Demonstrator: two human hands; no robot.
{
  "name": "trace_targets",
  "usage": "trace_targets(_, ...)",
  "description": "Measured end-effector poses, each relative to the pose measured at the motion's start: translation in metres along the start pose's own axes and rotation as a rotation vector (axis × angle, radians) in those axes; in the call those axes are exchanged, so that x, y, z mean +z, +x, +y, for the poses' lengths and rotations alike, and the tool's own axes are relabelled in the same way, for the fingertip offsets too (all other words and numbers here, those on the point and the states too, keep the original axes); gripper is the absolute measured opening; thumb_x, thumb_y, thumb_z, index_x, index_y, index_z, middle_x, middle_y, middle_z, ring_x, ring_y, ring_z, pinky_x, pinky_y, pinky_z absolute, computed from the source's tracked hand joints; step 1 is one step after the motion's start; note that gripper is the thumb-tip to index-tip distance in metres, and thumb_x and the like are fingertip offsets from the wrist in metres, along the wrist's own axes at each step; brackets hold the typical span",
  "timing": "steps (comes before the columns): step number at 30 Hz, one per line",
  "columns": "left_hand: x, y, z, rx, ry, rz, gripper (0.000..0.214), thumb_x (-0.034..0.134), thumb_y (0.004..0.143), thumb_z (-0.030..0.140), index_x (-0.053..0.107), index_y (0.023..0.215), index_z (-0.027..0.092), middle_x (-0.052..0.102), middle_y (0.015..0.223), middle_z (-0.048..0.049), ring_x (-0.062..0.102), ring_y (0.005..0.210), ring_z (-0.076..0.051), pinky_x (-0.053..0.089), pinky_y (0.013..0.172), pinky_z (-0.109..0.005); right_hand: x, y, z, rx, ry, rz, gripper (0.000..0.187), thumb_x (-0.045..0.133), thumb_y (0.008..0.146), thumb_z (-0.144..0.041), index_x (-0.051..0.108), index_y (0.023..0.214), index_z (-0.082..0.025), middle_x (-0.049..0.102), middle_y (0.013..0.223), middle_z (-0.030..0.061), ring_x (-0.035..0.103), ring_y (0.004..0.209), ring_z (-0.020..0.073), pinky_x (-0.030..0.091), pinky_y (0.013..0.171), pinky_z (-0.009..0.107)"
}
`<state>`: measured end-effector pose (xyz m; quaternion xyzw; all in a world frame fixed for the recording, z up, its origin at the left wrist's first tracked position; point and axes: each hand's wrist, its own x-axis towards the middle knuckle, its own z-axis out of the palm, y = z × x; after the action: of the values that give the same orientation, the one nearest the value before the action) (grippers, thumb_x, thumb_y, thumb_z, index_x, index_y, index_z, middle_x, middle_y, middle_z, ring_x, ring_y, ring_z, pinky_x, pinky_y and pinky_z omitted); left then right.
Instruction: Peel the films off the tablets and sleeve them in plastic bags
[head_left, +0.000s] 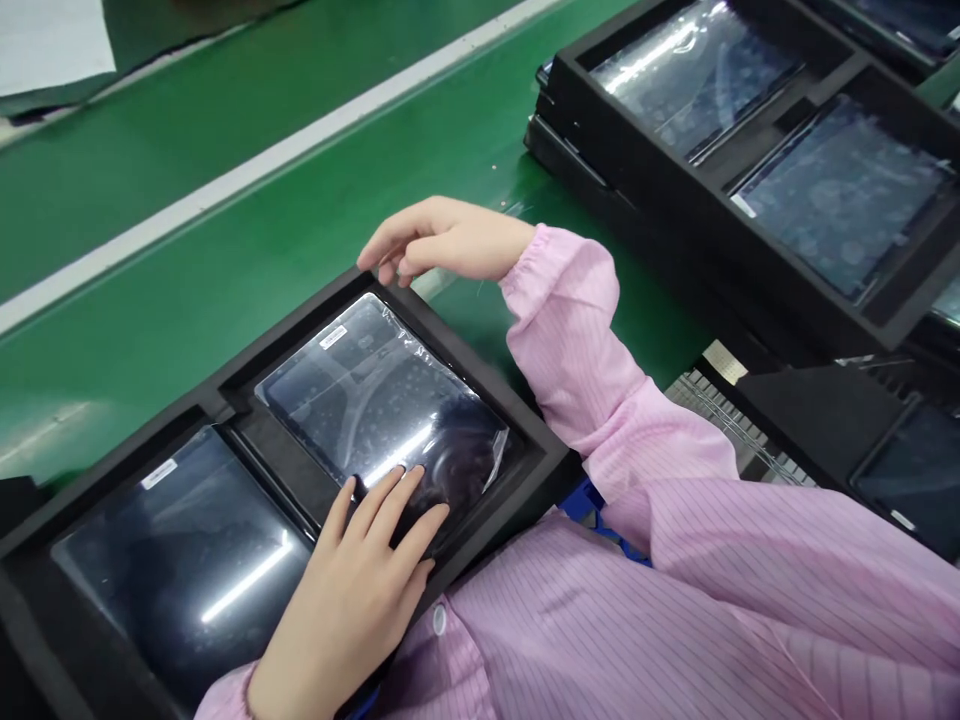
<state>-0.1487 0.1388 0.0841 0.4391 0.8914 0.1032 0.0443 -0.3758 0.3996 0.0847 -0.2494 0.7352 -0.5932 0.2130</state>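
Note:
My left hand (pixel 360 580) lies with fingers spread over the near edge of a film-covered display panel (pixel 390 390). That panel sits in one compartment of a black foam tray (pixel 262 350), a small white label near its far corner. My right hand (pixel 454 240) is loosely bent above the tray's far corner, fingertips at the rim; whether they touch it I cannot tell. Nothing shows in its fingers. In the tray's other compartment rests a second dark panel (pixel 202 550), also with a white label, partly covered by my left hand.
Behind the tray runs a green surface (pixel 315 90) with a pale strip (pixel 262 160) across it. At upper right stands a stack of black trays (pixel 645 190) holding more panels (pixel 840 200). Another panel (pixel 911 470) lies lower at right. White paper (pixel 52 45) shows at upper left.

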Motion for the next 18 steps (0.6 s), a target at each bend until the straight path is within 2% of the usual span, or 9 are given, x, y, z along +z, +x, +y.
trace_targets(3, 0.003, -0.004, -0.005, 0.076, -0.063, -0.030, 0.029, 0.051, 0.097, 0.019, 0.067, 0.119, 0.028, 0.063, 0.138, -0.0135, 0.059, 0.129, -0.032, 0.042, 0.109, -0.061, -0.008, -0.006, -0.003, -0.032, 0.116, 0.039, 0.037, 0.049, 0.084, 0.004, 0.067, 0.114, -0.008, 0.074, 0.089, -0.0068, 0.066, 0.087, 0.0045, 0.055, 0.081, 0.016)
trace_targets(5, 0.006, -0.006, -0.009, 0.108, -0.118, -0.034, 0.024, 0.053, 0.097, 0.020, 0.069, 0.111, 0.030, 0.063, 0.138, -0.0113, 0.059, 0.129, -0.030, 0.039, 0.112, -0.059, -0.010, -0.009, -0.004, -0.107, 0.235, -0.027, 0.042, 0.048, 0.080, 0.004, 0.065, 0.115, -0.010, 0.074, 0.090, -0.0074, 0.066, 0.086, 0.0038, 0.056, 0.081, 0.015)
trace_targets(8, 0.011, -0.004, -0.011, 0.133, -0.137, -0.009, 0.016, 0.054, 0.098, 0.021, 0.069, 0.099, 0.027, 0.065, 0.134, -0.0104, 0.061, 0.124, -0.028, 0.036, 0.113, -0.057, -0.014, -0.012, -0.005, -0.206, 0.324, -0.122, 0.049, 0.047, 0.073, 0.002, 0.064, 0.116, -0.012, 0.074, 0.091, -0.0089, 0.065, 0.088, 0.0027, 0.057, 0.082, 0.014)
trace_targets(11, 0.011, -0.001, -0.009, 0.182, -0.097, 0.021, 0.015, 0.053, 0.098, 0.018, 0.067, 0.098, 0.022, 0.071, 0.118, -0.0095, 0.066, 0.111, -0.025, 0.037, 0.111, -0.052, -0.017, -0.015, -0.010, -0.200, 0.331, -0.114, 0.051, 0.042, 0.072, 0.004, 0.063, 0.116, -0.012, 0.073, 0.091, -0.0086, 0.064, 0.089, 0.0022, 0.056, 0.081, 0.013)
trace_targets(14, 0.007, 0.002, -0.006, 0.173, -0.085, 0.063, 0.016, 0.049, 0.101, 0.017, 0.064, 0.096, 0.017, 0.071, 0.095, -0.0048, 0.067, 0.091, -0.021, 0.044, 0.101, -0.044, -0.013, -0.020, -0.019, -0.161, 0.357, -0.047, 0.053, 0.035, 0.073, 0.011, 0.063, 0.113, -0.009, 0.072, 0.086, -0.0059, 0.064, 0.086, 0.0034, 0.055, 0.077, 0.014)
trace_targets(18, 0.001, 0.002, -0.008, 0.130, -0.149, 0.068, 0.020, 0.045, 0.102, 0.017, 0.059, 0.087, 0.018, 0.066, 0.080, 0.0003, 0.063, 0.074, -0.016, 0.048, 0.088, -0.035, -0.003, -0.024, -0.030, -0.146, 0.494, 0.169, 0.054, 0.027, 0.067, 0.015, 0.067, 0.098, -0.004, 0.071, 0.071, 0.0005, 0.065, 0.071, 0.0069, 0.054, 0.060, 0.015)
